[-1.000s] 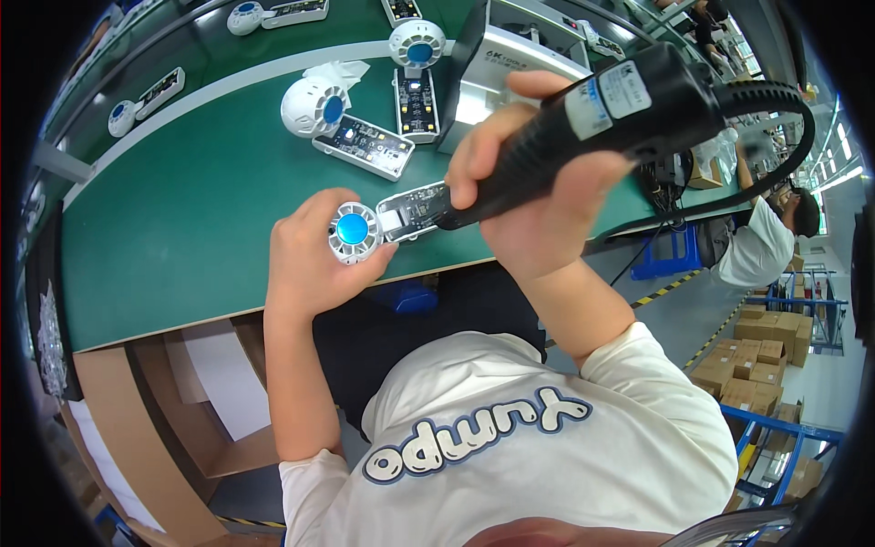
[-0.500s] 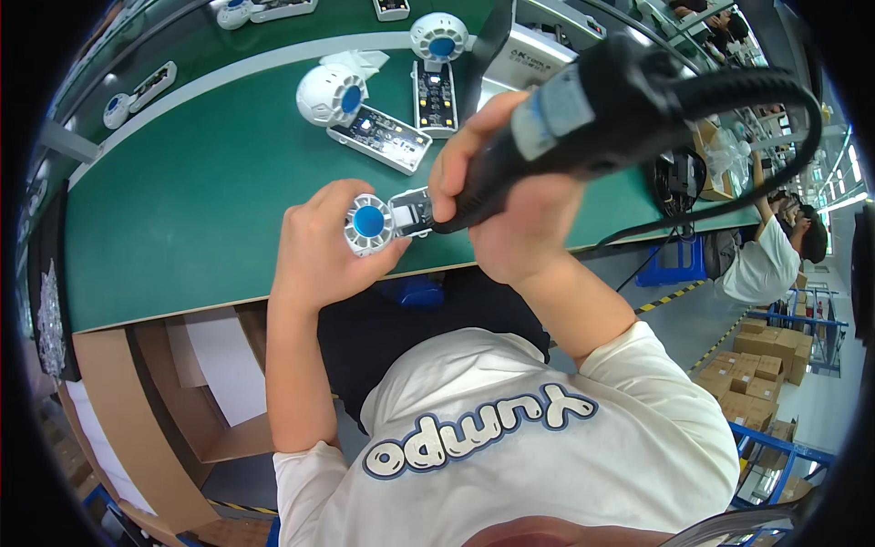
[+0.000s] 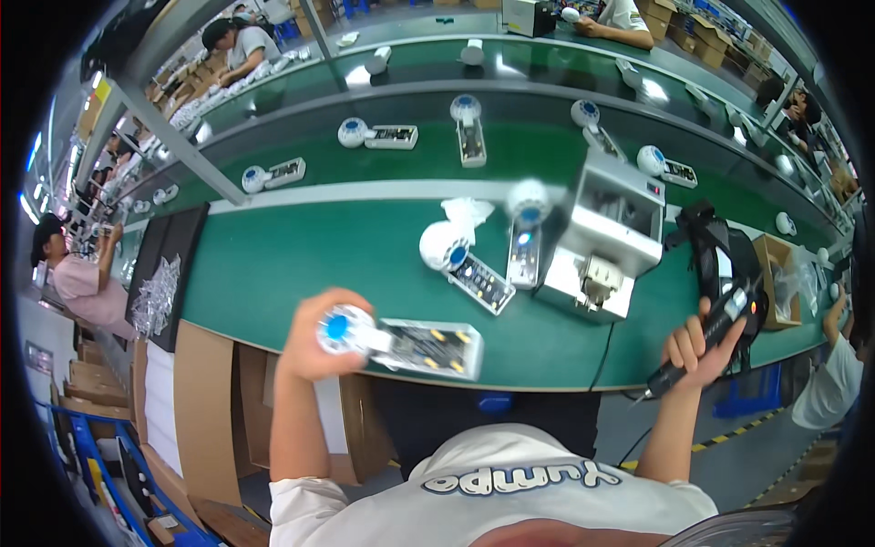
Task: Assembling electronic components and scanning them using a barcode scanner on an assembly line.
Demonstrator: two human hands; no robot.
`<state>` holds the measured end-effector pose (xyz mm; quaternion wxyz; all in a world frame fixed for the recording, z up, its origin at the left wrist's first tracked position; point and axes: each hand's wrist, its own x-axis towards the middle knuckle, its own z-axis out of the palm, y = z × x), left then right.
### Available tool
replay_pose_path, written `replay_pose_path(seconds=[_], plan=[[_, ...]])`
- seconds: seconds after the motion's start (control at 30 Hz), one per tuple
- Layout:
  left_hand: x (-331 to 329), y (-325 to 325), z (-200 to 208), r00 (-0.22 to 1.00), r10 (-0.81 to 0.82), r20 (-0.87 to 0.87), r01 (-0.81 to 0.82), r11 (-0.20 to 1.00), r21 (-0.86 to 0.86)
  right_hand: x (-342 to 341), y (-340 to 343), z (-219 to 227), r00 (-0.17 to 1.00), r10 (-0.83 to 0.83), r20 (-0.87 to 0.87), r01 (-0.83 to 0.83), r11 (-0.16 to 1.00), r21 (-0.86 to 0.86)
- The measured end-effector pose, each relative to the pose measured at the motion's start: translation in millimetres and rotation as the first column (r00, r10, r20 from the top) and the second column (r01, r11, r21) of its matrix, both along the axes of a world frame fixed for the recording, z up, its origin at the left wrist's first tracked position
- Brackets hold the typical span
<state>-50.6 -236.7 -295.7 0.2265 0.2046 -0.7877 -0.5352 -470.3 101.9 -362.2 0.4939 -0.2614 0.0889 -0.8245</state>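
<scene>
My left hand (image 3: 308, 339) is closed around the round head of a white device (image 3: 427, 348). A blue disc sits in the middle of that head, and its long rectangular body points right with the circuit board exposed. It is held just above the near edge of the green bench, slightly blurred. My right hand (image 3: 694, 354) grips a black electric screwdriver (image 3: 670, 376), whose tip points down and left, well apart from the device. Two similar devices lie on the bench beyond my left hand: one slanted (image 3: 483, 284), one nearly upright in the picture (image 3: 524, 258).
A silver screw feeder machine (image 3: 612, 217) stands right of the bench's middle. Behind runs a green conveyor (image 3: 310, 146) carrying several similar devices. A black tray (image 3: 187, 260) with clear plastic lies left, an open cardboard box (image 3: 208, 401) below it. Co-workers sit left and right.
The screwdriver has left the device body and swung far right with my right hand. My left hand still holds the device, its circuit board now uncovered. The view has lifted, showing the conveyor.
</scene>
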Motion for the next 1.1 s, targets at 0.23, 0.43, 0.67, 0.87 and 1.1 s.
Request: replay_pose_path(seconds=[0.23,0.43,0.67,0.87,1.1], plan=[[-24,-186,-39,0.894,0.442,0.076,-0.414,0.878,-0.24,-13,20,-55,0.896,-0.396,0.201,0.323,0.892,0.318],[-66,-281,-91,0.787,0.56,0.259,-0.446,0.807,-0.388,-7,11,-49,0.882,-0.468,0.058,0.402,0.81,0.428],[-202,-276,-66,0.811,0.569,0.139,-0.178,0.465,-0.867,-2,12,-45,0.827,-0.558,0.073,0.451,0.735,0.507],[-291,-318,-85,0.812,0.386,0.437,0.027,0.724,-0.689,-1,7,-53,0.825,-0.549,0.13,0.428,0.759,0.491],[-389,-257,-69,0.762,0.165,0.627,0.33,0.733,-0.594,0,15,-56,0.832,-0.54,0.126,0.43,0.772,0.469]])
